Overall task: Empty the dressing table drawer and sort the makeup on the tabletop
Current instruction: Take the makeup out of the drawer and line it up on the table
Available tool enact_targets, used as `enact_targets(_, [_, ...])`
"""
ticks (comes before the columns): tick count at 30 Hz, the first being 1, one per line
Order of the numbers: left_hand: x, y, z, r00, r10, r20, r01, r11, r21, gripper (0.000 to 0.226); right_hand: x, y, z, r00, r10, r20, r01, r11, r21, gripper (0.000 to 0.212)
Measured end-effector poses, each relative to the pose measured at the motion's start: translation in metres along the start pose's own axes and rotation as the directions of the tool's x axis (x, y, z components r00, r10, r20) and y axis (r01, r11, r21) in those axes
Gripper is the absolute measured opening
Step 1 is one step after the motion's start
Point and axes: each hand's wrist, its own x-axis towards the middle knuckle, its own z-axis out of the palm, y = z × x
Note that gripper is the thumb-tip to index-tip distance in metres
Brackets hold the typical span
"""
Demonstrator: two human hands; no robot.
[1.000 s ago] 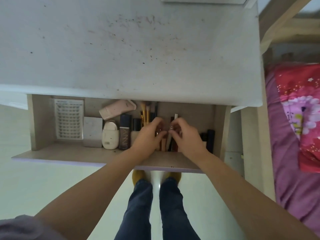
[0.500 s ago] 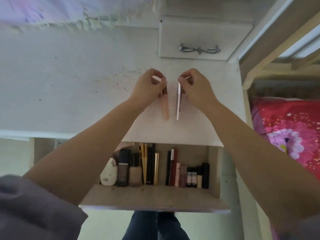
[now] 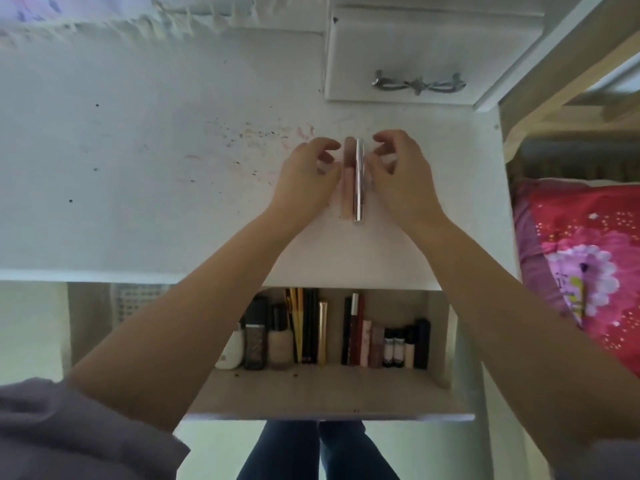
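Two slim makeup tubes lie side by side on the white tabletop (image 3: 138, 174): a peach tube (image 3: 346, 192) and a silver tube (image 3: 358, 181). My left hand (image 3: 306, 176) sits just left of them and my right hand (image 3: 403, 171) just right. The fingers of both are loosely curled above the table, and the thumbs are at the tubes' sides. Below, the open drawer (image 3: 329, 393) holds a row of makeup: a white bottle (image 3: 230, 349), foundation bottles (image 3: 257, 341), brushes (image 3: 298, 317), a gold tube (image 3: 322, 332), and lipsticks (image 3: 394, 348).
A small upper drawer with a silver handle (image 3: 419, 83) stands at the back right of the tabletop. A white grid tray (image 3: 133, 299) shows in the drawer's left part behind my left arm. A bed with a pink floral cover (image 3: 588, 265) is at the right.
The two tubes, lifted from the drawer, now lie together on the tabletop. My fingers have come off their top ends and my hands sit at their sides.
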Motion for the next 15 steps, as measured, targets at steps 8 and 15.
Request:
enact_targets(8, [-0.177, -0.085, 0.034, 0.959, 0.004, 0.283, -0.061, 0.979, 0.194, 0.02, -0.171, 0.061, 0.007, 0.942, -0.211, 0.263, 0.256, 0.954, -0.153, 0.017])
enact_targets(15, [-0.164, -0.126, 0.085, 0.948, -0.173, 0.267, -0.065, 0.716, 0.695, 0.047, -0.168, 0.112, 0.052, 0.914, -0.018, 0.405, 0.284, 0.741, -0.608, 0.041])
